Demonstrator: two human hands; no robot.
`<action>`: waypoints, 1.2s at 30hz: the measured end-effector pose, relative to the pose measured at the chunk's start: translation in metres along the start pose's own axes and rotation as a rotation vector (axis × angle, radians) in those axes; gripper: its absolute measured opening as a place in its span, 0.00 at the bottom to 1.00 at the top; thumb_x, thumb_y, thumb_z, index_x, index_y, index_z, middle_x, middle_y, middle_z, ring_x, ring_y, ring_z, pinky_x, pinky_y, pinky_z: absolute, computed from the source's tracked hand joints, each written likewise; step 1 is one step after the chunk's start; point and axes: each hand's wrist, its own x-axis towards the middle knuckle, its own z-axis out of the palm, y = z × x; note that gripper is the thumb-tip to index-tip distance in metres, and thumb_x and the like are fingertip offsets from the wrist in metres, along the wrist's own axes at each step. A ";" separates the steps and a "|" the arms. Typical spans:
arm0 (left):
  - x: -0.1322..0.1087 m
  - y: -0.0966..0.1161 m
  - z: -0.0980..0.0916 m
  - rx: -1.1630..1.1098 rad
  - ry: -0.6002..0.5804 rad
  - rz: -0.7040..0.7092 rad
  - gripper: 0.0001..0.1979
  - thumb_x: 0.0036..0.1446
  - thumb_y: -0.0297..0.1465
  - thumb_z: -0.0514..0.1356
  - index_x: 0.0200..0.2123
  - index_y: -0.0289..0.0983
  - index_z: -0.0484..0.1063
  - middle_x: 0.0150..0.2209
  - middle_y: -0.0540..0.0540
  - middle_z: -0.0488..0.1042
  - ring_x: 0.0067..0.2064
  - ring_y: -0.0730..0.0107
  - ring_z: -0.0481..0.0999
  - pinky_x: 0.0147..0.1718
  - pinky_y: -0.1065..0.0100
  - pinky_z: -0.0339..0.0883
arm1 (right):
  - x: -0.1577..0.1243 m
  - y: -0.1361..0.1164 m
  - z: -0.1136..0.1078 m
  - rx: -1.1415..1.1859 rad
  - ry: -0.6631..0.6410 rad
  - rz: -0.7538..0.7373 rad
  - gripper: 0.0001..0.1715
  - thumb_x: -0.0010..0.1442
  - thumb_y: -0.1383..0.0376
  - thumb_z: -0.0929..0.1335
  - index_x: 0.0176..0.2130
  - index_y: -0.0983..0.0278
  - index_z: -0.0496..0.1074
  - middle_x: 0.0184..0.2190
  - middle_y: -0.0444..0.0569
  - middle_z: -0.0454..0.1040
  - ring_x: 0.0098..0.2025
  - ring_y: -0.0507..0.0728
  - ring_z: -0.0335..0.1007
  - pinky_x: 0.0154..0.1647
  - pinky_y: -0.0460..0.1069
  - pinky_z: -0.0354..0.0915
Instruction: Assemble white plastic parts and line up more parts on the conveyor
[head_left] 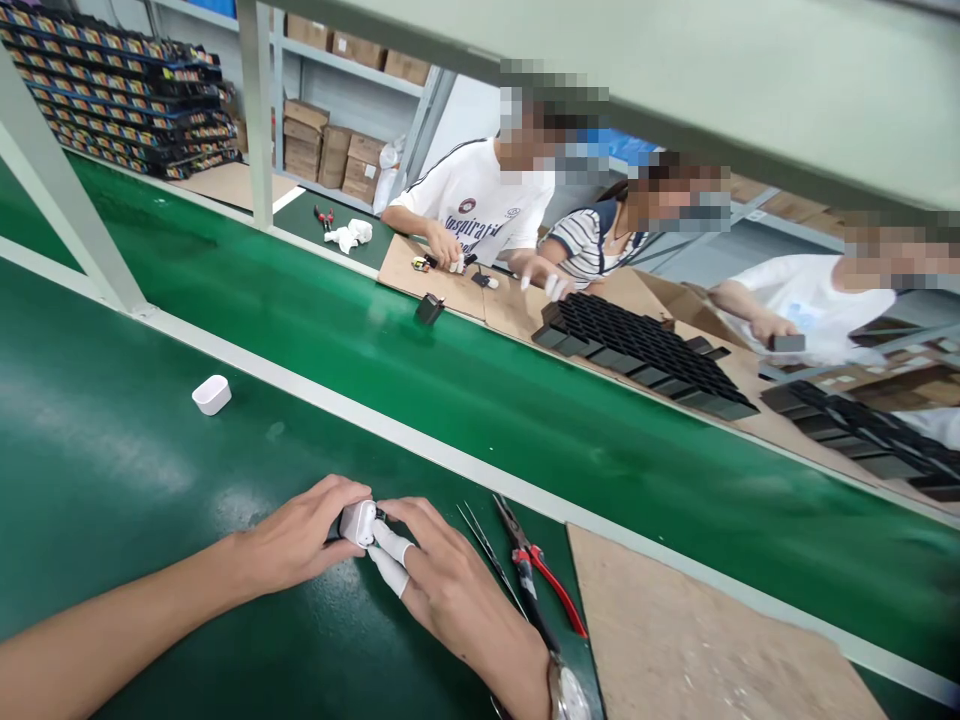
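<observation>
My left hand (311,530) grips a small white rounded case (358,523), dark on the side toward the palm, between thumb and fingers. It resembles an earbud charging case. From the other side my right hand (457,575) closes on the same case, with white finger cots on two fingertips. A small dark part shows between that hand's fingers and the case, too hidden to name. Farther up the bench lies a hollow white rounded shell (212,395), apart from both hands. Just right of my right hand are metal tweezers (486,545) and red-and-black long-nose pliers (529,555).
A brown board (697,640) lies at the bench's right. Beyond a pale rail (315,395) runs a green belt (300,300) carrying a black box (430,308). Several co-workers sit opposite, beside stacked black cases (637,345). A slanted post (67,180) rises at left.
</observation>
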 end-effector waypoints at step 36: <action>0.007 0.000 -0.009 -0.071 -0.102 -0.041 0.39 0.67 0.27 0.58 0.74 0.49 0.41 0.64 0.44 0.71 0.60 0.58 0.75 0.60 0.53 0.71 | 0.003 0.007 0.019 0.354 0.030 0.192 0.25 0.71 0.70 0.66 0.65 0.60 0.65 0.56 0.55 0.74 0.54 0.60 0.75 0.55 0.55 0.76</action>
